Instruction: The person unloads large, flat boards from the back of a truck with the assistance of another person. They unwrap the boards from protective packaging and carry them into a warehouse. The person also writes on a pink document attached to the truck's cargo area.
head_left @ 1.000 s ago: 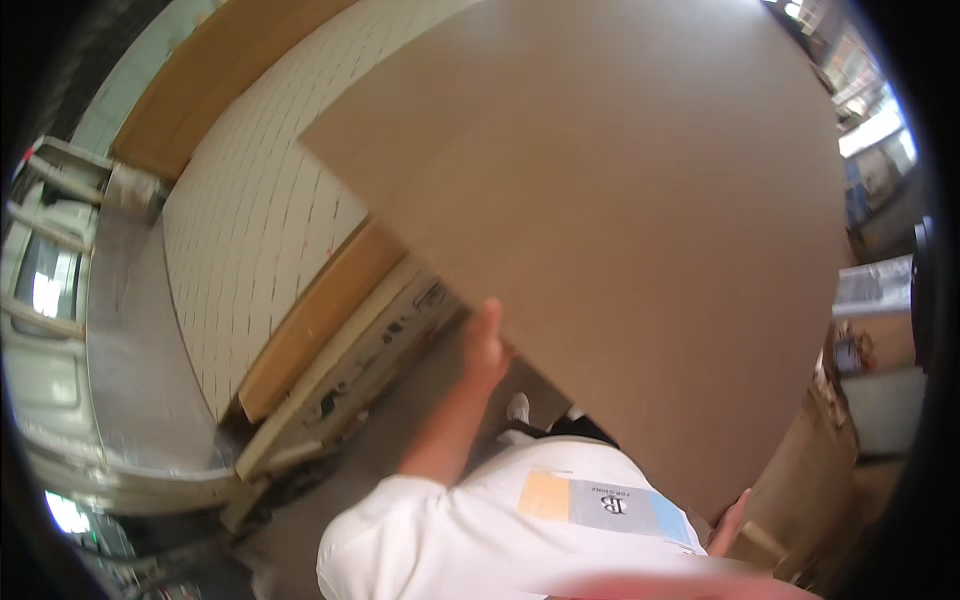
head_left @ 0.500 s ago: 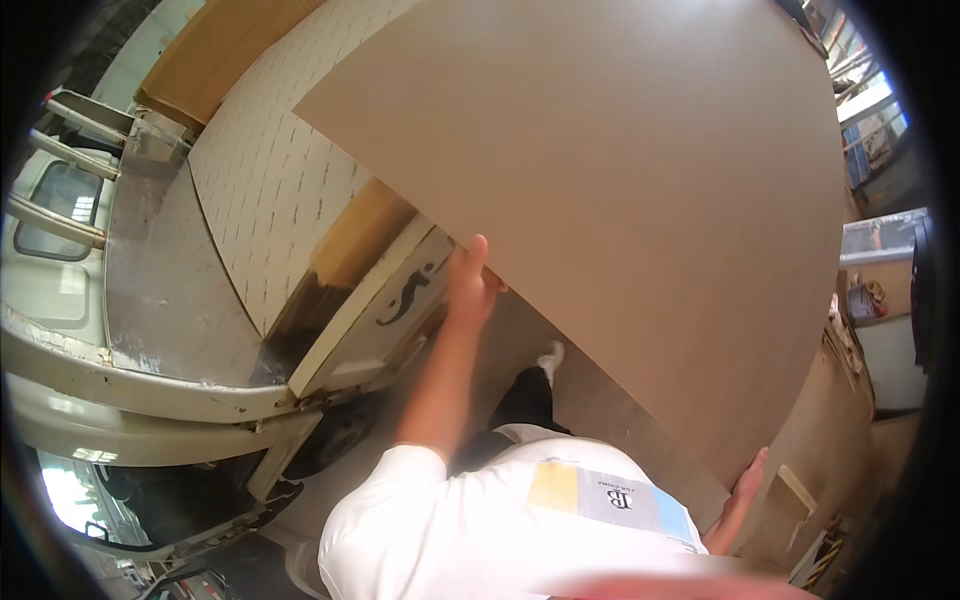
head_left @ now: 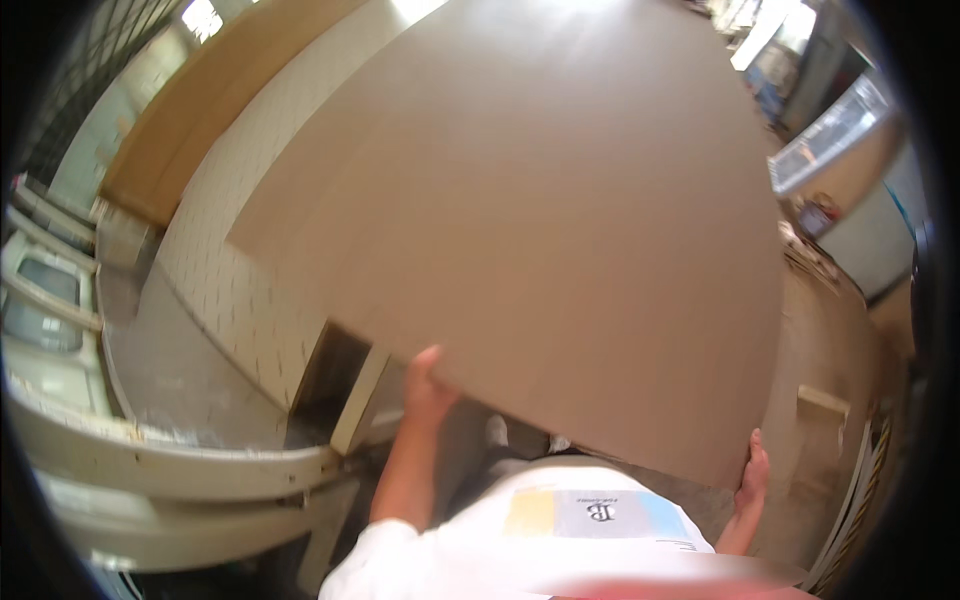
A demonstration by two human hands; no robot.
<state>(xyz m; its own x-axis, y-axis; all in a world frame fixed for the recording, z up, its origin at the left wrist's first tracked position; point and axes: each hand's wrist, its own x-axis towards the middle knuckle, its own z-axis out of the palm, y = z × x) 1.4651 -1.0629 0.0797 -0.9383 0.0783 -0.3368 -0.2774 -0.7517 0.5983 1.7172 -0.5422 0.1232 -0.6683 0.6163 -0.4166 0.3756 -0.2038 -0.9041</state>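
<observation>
A large flat brown board (head_left: 540,230) fills the middle of the view, stretching away from my body. My left hand (head_left: 430,388) grips its near edge, thumb on top and fingers hidden beneath. At the near right corner, my right hand (head_left: 752,475) is closed round the board's side, with most of its fingers out of sight behind the edge. Under the board's left part lies a pale sheet with rows of small printed marks (head_left: 225,290), on the metal bed of a truck (head_left: 180,380).
To the left are the truck's cream side rail (head_left: 200,465) and cab window (head_left: 50,305). A long brown cardboard-coloured stack (head_left: 190,120) runs along the bed's far side. On the right stand a pale cabinet-like block (head_left: 870,205) and a small wooden piece (head_left: 822,400) on the floor.
The board has swung so its near edge lies more squarely across my front, and its left corner reaches further over the truck bed. Both hands keep their hold. My view has turned too.
</observation>
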